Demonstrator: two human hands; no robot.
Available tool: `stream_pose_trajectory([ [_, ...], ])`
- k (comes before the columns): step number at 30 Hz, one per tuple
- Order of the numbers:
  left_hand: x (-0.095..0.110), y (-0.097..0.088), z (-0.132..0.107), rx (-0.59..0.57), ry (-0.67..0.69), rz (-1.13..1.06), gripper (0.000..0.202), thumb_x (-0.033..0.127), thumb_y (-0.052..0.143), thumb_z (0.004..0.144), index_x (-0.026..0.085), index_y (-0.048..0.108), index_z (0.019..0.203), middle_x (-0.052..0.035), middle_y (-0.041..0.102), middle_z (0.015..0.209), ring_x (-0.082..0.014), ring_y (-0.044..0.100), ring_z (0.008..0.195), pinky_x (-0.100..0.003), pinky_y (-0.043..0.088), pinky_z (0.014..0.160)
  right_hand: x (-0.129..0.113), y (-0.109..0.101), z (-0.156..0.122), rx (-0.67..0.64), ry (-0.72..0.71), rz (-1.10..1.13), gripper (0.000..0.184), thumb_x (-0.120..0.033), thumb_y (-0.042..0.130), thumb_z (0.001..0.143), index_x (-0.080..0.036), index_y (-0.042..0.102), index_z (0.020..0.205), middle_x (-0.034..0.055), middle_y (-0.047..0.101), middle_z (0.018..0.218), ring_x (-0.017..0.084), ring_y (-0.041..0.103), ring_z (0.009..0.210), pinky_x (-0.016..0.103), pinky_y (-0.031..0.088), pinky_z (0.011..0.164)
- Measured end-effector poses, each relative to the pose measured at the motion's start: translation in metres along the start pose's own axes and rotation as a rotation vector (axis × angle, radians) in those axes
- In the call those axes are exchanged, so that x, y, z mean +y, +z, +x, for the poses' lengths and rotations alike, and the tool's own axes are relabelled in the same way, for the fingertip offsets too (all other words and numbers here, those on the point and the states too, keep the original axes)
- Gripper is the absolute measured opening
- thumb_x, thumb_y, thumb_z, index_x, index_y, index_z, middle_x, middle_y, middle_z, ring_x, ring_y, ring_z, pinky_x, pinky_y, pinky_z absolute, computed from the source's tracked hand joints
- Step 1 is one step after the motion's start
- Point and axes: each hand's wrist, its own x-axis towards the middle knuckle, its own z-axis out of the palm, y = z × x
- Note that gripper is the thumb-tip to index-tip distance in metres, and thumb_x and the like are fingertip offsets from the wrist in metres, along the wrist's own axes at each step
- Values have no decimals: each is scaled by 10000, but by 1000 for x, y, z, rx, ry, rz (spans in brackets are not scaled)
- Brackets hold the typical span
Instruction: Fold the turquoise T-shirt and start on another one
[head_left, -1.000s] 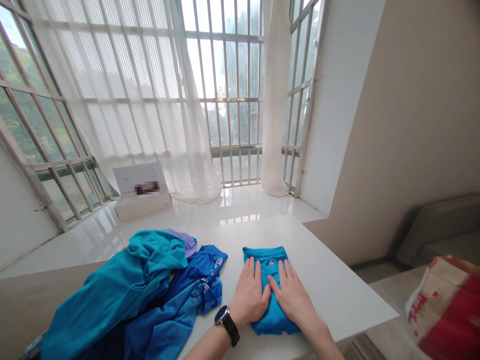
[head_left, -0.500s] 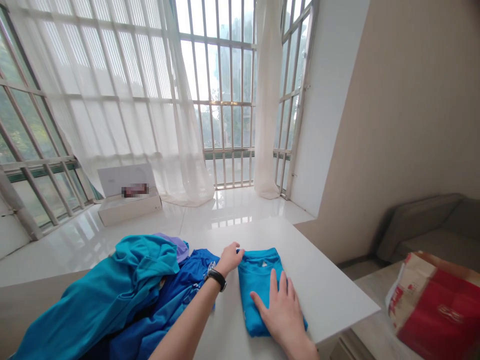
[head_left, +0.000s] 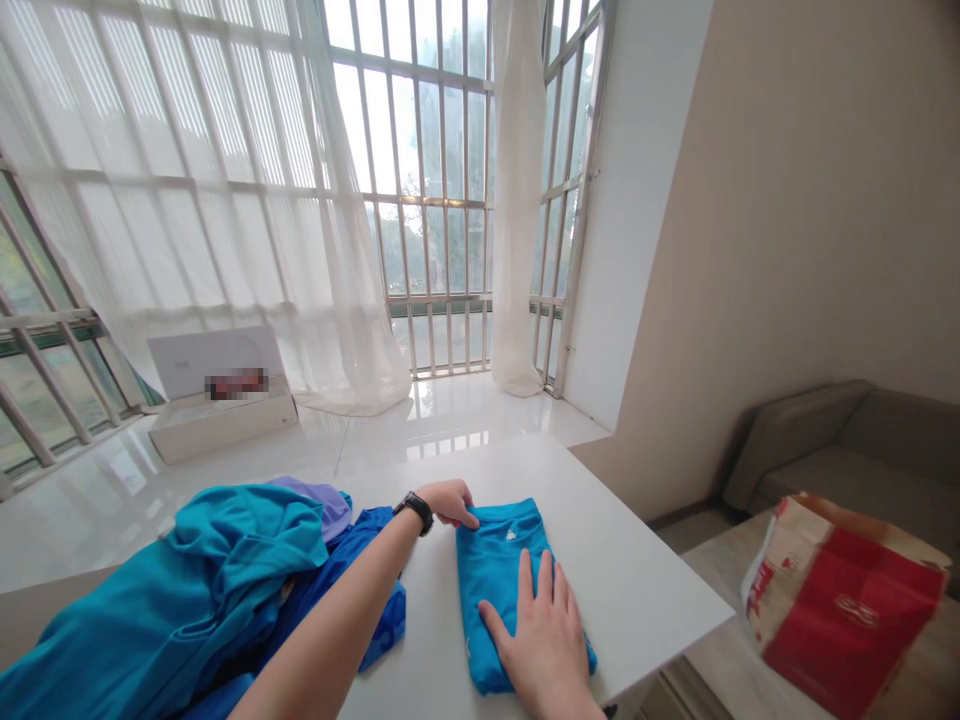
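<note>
A folded blue T-shirt (head_left: 495, 570) with a small white logo near its collar lies on the white table. My left hand (head_left: 448, 502), with a black watch on the wrist, is closed at the shirt's upper left corner, thumb and fingers pinching its edge. My right hand (head_left: 546, 630) rests flat on the lower right part of the shirt, its fingers spread. Left of my forearm is a loose heap: a teal garment (head_left: 232, 560) on top, a darker blue garment (head_left: 386, 610) partly under it and a lilac piece (head_left: 322, 502) behind.
The white table (head_left: 637, 590) ends in an edge at the right. Beyond it a red and beige paper bag (head_left: 840, 605) stands on a lower surface near a grey sofa (head_left: 810, 440). An open white box (head_left: 225, 425) sits on the window ledge before sheer curtains (head_left: 352, 330).
The view has turned a little to the right. My left hand has closed on the shirt's upper left corner, and its forearm lies flatter. My right hand stays flat on the shirt.
</note>
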Motion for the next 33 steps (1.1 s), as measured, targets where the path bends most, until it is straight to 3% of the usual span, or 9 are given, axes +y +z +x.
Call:
stream_pose_trajectory([
  [4, 9, 3, 11, -110, -37, -20, 356, 459, 844, 568, 181, 671, 707, -56, 698, 610, -244, 694, 661, -339, 562, 635, 0, 0, 0, -5, -1, -7, 1002, -777, 375, 828, -71, 292, 1535, 235, 241, 1602, 432, 225, 1462, 573, 220, 1168],
  [8, 15, 2, 14, -103, 14, -42, 381, 502, 826, 601, 180, 635, 675, -41, 684, 605, -230, 695, 663, -328, 569, 642, 3, 6, 2, 19, -11, 1, 987, -770, 391, 827, -81, 312, 1530, 236, 254, 1597, 433, 232, 1460, 575, 225, 1165],
  [12, 10, 4, 9, -25, 96, -81, 407, 563, 757, 671, 178, 628, 696, -18, 663, 643, -196, 675, 676, -289, 554, 642, 6, 12, 1, 35, -24, 27, 980, -765, 397, 831, -88, 308, 1533, 226, 244, 1604, 430, 213, 1468, 584, 196, 1175],
  [16, 4, 17, 1, 99, 150, -96, 398, 562, 667, 736, 177, 582, 685, -3, 602, 636, -179, 622, 641, -270, 502, 589, 7, 14, 1, 43, -27, 36, 971, -768, 379, 836, -102, 299, 1539, 211, 244, 1607, 436, 216, 1466, 602, 199, 1167],
  [21, 0, 33, 1, 273, 232, -102, 297, 416, 636, 741, 178, 610, 917, -5, 631, 789, -187, 592, 756, -262, 471, 634, 6, 7, 1, 18, -17, 24, 1003, -799, 340, 828, -97, 282, 1543, 216, 223, 1612, 420, 204, 1474, 584, 196, 1174],
  [25, -2, 43, 3, 386, 294, -95, 238, 315, 633, 709, 179, 643, 904, -33, 656, 879, -213, 586, 853, -291, 468, 751, -2, -4, -4, -11, -9, 22, 1118, -874, 318, 768, -77, 243, 1549, 216, 174, 1623, 406, 132, 1494, 570, 184, 1186],
  [29, -5, 52, 1, 455, 336, -135, 182, 290, 626, 712, 190, 664, 859, -42, 679, 908, -221, 594, 893, -300, 459, 823, -11, -5, -13, -22, -9, 4, 1188, -898, 370, 723, -62, 214, 1553, 216, 109, 1632, 416, 55, 1499, 578, 110, 1202],
  [33, -9, 52, 0, 475, 376, -221, 221, 340, 620, 747, 173, 668, 883, -41, 675, 877, -205, 592, 851, -282, 463, 760, -14, 0, -18, -60, 6, -25, 1202, -899, 392, 710, -54, 226, 1548, 239, 132, 1620, 433, 78, 1492, 599, 86, 1197],
])
